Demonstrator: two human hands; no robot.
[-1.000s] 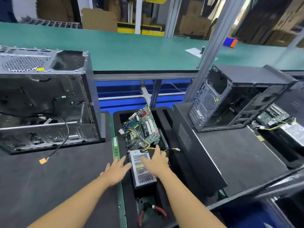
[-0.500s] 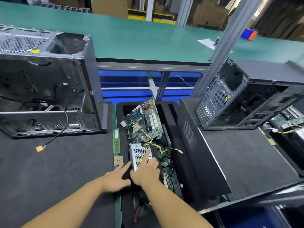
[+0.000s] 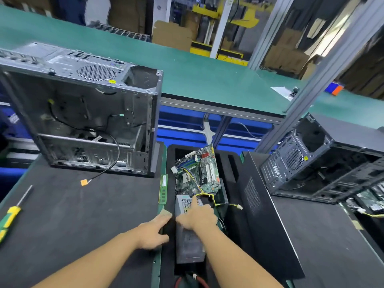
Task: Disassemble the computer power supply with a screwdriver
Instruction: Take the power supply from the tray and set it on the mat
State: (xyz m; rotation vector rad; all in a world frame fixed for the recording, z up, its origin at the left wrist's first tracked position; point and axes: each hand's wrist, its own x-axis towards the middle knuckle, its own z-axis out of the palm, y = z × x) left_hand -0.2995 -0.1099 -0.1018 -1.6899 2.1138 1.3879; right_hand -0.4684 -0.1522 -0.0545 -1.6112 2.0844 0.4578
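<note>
- power supply (image 3: 188, 249): in black tray (image 3: 231, 179), just on the near side of motherboard (image 3: 199, 173), yellow wires running between them
- right hand (image 3: 197, 218) grip: curled over power supply top, index finger straight
- left hand (image 3: 153, 231) grip: open, fingers straight by its left side
- screwdriver (image 3: 9, 217): on desk (image 3: 83, 225), far left of motherboard, untouched

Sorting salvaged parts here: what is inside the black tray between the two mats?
In the black tray: a green motherboard propped at the far end, yellow-black cables, a grey power supply under the right hand, and red tool handles nearest. Whatever lies beneath them is covered.
</note>
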